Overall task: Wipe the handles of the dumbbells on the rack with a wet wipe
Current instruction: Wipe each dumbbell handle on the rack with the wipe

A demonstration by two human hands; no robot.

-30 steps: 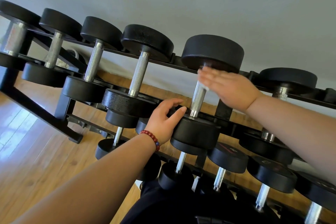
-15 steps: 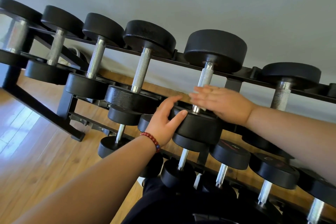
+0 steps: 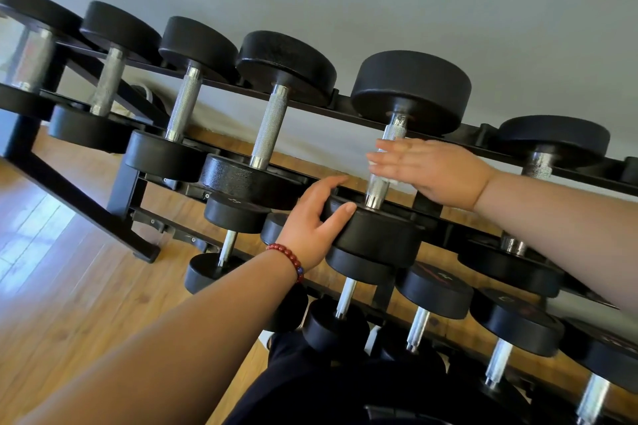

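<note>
Wipe (image 3: 392, 182) apparently under flat right hand (image 3: 438, 171) on handle (image 3: 376, 189); left hand (image 3: 310, 217) grips dumbbell (image 3: 379, 238).

One rack (image 3: 79, 197), and along its top rail I count six black-headed dumbbells (image 3: 268, 129) in clear shot, with a black sliver (image 3: 630, 169) at the far right edge I can't call. Below them, five more shiny handles (image 3: 346, 298) show on the lower tiers, though half-hidden heads (image 3: 276, 228) could push that count higher. Two hands are in, the left hand (image 3: 310, 221) and the right hand (image 3: 438, 169), plus one wet wipe (image 3: 392, 182) and one red bead bracelet (image 3: 290, 260).
</note>
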